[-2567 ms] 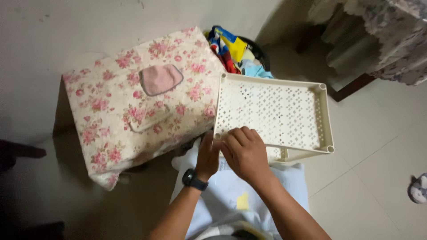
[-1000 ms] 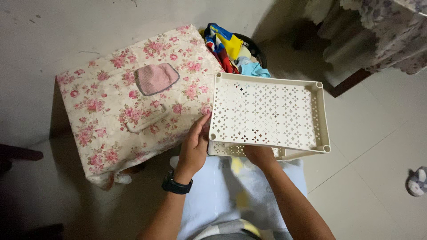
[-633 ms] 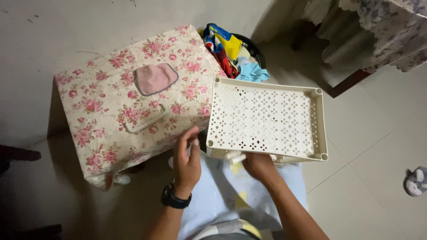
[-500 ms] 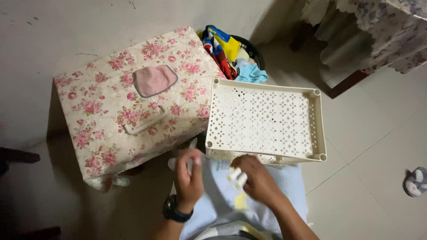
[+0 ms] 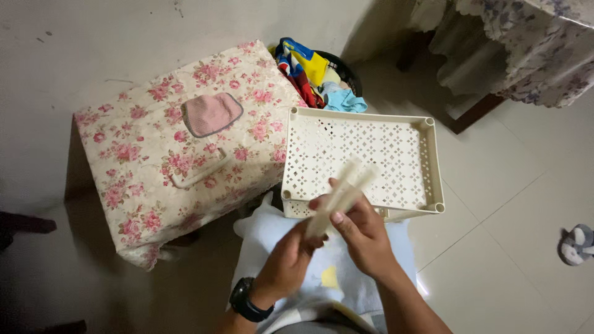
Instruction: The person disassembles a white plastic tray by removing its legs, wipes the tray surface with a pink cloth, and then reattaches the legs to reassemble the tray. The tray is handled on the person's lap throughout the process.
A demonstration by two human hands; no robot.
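Both my hands hold a bundle of cream plastic rods [image 5: 342, 195] just in front of a cream perforated tray [image 5: 427, 162]. My left hand [image 5: 291, 260], with a black watch on its wrist, grips the rods' lower end. My right hand [image 5: 365, 232] clasps them higher up, thumb on top. The rods tilt up and to the right, their tips over the tray's near edge. The tray stands raised on short legs above a light blue cloth [image 5: 266, 232] on my lap.
A box with a pink floral cover [image 5: 154, 179], a pink patch and a handle stands at left. A dark basket of colourful clothes [image 5: 315, 71] sits behind the tray. A cloth-draped table [image 5: 526, 43] is top right, a grey-white object [image 5: 578, 244] at far right on the tile floor.
My hands left the tray's near edge, drew back toward my lap and came together. They now hold the cream rods, raised over the tray's front edge.
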